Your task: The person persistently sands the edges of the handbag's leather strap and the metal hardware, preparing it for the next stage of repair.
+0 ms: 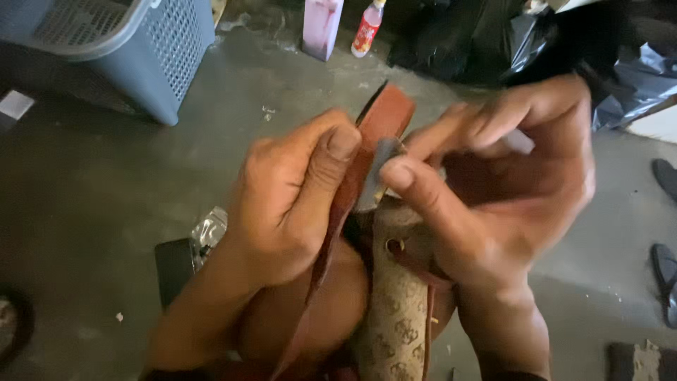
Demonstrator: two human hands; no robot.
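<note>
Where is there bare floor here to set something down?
Bare grey concrete floor lies left of the left hand, below the blue perforated plastic basket. Another patch shows beyond the right hand, before the dark sandals. Crowded along the top: black plastic bags.

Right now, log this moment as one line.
left hand: pinches brown leather strap | right hand: presses small grey piece on strap | floor: blue basket

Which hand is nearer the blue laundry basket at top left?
Left. The left hand grips the brown leather strap on the side toward the blue laundry basket; the right hand works farther away, beyond the strap.
</note>
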